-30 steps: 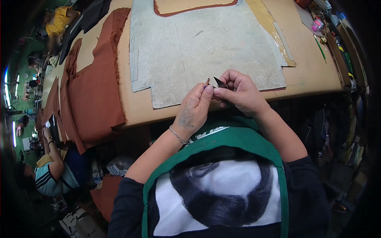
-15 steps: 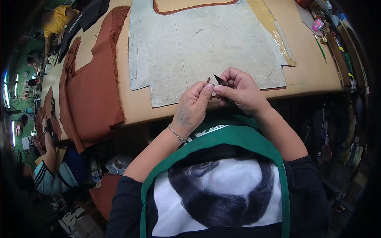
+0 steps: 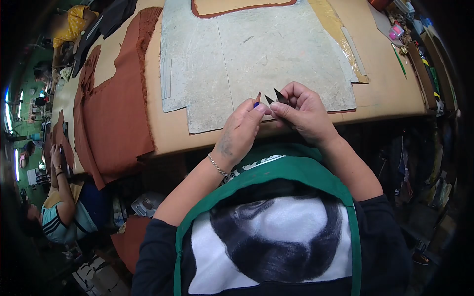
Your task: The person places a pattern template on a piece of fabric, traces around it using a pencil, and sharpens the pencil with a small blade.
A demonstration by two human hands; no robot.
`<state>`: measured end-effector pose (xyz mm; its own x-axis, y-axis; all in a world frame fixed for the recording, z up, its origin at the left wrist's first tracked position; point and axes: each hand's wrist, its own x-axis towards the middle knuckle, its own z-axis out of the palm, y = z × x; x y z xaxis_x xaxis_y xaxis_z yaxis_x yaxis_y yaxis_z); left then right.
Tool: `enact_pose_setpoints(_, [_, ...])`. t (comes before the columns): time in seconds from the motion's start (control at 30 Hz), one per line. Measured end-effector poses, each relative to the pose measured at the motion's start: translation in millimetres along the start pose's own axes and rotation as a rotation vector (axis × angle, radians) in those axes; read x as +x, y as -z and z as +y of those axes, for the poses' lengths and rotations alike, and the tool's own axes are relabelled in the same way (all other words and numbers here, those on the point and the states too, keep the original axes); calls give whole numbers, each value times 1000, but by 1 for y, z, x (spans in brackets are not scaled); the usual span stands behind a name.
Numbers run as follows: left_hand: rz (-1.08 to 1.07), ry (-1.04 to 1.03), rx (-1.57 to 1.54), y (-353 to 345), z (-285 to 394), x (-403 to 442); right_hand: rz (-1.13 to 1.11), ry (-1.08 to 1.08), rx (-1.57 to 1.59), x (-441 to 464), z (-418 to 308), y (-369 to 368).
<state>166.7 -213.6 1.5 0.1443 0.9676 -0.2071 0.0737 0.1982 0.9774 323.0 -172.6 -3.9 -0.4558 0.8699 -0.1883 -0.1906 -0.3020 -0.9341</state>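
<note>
My left hand (image 3: 242, 126) is closed in a pinch around a short blue pencil (image 3: 258, 98), whose brown wooden tip points up. In my right hand (image 3: 303, 111) is a pair of black thread snips (image 3: 279, 96), the two pointed blades spread apart. Both hands are close together over the table's front edge, with the snips just right of the pencil tip. Most of the pencil and the snips' handles are hidden in my fingers. Beyond the hands lies a large grey pattern board (image 3: 266, 54) with reddish-brown fabric at its edge.
Reddish-brown fabric (image 3: 118, 118) hangs over the front edge of the tan table (image 3: 170, 130) at left. A green pencil (image 3: 399, 61) and a pink item (image 3: 395, 32) lie at right. A co-worker (image 3: 66, 212) bends over the work surface at far left; another person (image 3: 74, 27) is farther back.
The snips' blades have spread apart and the right hand has shifted slightly right. More of the pencil's tip and blue body now shows. At left, the co-worker's arms have moved.
</note>
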Motion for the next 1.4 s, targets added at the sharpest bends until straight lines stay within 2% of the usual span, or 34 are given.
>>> enact_pose_setpoints(0.07, [-21,77,-57,0,7,-2,-26,-27,-37,1,0,1])
enact_pose_setpoints(0.43, [0,-90,103,-1,-12,0,-31,-108,-91,1,2,-2])
enact_pose_setpoints(0.87, [56,-76,53,-3,-1,-2,12,26,-76,-1,4,-5])
enact_pose_setpoints(1.07, [12,-286,154,0,-24,6,-53,-54,-58,0,2,-1])
enact_pose_setpoints(1.17, [-41,-158,300,5,-13,1,-76,-99,-65,1,2,0])
enact_pose_setpoints(1.23, [-32,-158,319,5,-13,0,-67,-122,-74,2,2,0])
enact_pose_setpoints(1.4, [8,-132,215,0,-11,-1,-43,-113,-57,1,3,-1])
